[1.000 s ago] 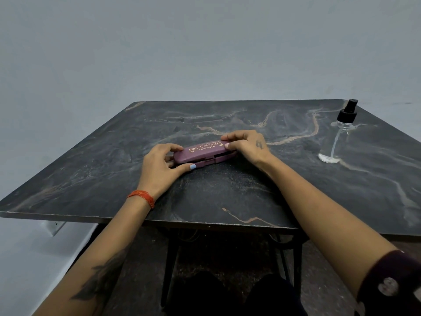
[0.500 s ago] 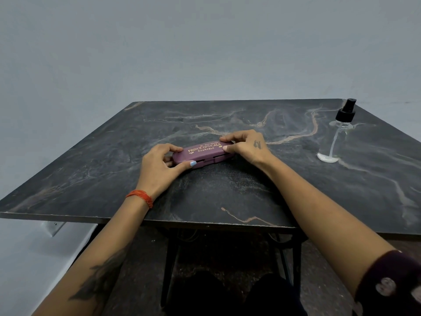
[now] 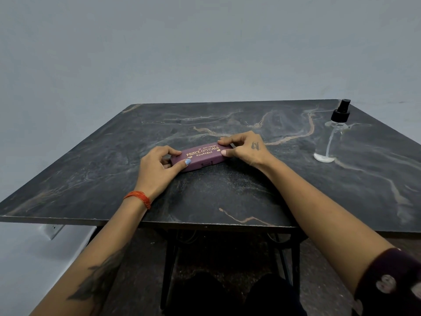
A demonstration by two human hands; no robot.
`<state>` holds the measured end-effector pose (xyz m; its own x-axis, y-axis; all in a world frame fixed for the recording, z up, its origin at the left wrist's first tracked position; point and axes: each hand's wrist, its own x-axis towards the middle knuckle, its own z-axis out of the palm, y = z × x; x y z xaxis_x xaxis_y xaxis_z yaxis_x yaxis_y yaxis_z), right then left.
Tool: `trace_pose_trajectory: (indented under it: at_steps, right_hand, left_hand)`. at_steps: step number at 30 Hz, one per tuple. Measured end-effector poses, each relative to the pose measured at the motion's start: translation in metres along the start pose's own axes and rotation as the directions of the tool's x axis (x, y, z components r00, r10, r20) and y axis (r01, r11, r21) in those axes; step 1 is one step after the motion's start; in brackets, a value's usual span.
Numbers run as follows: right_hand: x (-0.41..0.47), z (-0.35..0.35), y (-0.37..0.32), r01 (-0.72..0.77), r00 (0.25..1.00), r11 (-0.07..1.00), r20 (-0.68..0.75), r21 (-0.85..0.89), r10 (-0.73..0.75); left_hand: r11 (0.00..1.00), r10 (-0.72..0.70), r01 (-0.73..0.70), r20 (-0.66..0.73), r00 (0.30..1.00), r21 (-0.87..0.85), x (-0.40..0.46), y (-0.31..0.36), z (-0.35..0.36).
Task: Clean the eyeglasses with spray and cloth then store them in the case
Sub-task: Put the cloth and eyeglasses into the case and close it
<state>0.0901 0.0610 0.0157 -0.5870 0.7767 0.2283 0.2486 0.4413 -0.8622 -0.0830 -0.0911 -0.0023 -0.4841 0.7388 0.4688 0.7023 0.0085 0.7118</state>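
Observation:
A maroon eyeglasses case (image 3: 201, 156) with gold lettering lies closed on the dark marble table (image 3: 227, 195), near its middle. My left hand (image 3: 157, 169) grips the case's left end, thumb on the front edge and fingers curled behind. My right hand (image 3: 245, 148) grips the right end the same way. A clear spray bottle (image 3: 331, 137) with a black pump top stands upright at the table's right, apart from both hands. No eyeglasses or cloth are visible.
A plain grey wall rises behind the table. The table's front edge runs just below my forearms, with black metal legs (image 3: 170, 265) underneath. A wall socket (image 3: 53, 230) shows at the lower left.
The case's lid has come down from slightly ajar to closed under both hands. The spray bottle has not moved.

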Motion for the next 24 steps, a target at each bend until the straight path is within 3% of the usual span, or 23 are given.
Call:
trace_pose_trajectory:
  at_steps: [8, 14, 24]
  right_hand:
    - [-0.003, 0.002, 0.001, 0.101, 0.994, 0.985, 0.048, -0.138, -0.095]
    - [-0.007, -0.007, 0.003, 0.196, 0.974, 0.943, 0.163, -0.27, -0.156]
    - [-0.016, -0.044, 0.019, 0.167, 0.986, 0.882, 0.097, -0.44, -0.138]
  left_hand:
    - [1.0, 0.006, -0.007, 0.053, 0.999, 0.007, -0.001, -0.002, 0.0]
    - [1.0, -0.001, -0.002, 0.128, 0.992, 0.021, 0.005, -0.002, 0.004]
    - [1.0, 0.026, -0.023, 0.247, 0.969, -0.014, 0.031, 0.02, 0.036]
